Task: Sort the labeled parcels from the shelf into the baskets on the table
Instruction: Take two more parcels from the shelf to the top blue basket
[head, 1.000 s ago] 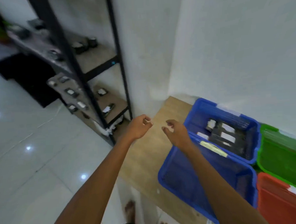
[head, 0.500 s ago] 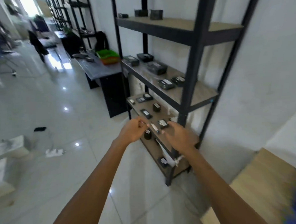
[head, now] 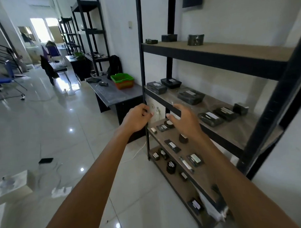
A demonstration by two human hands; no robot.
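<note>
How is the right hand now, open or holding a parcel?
Open: the right hand has its fingers spread and holds nothing, in front of the shelf.

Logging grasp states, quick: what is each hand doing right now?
Left hand: fingers curled, by the shelf post; cannot tell if it holds anything.
Right hand: open, holding nothing, fingers spread before the shelf.

- You cannot read any text here: the white labels on the black wrapped parcels on the black metal shelf are too blurred.
</note>
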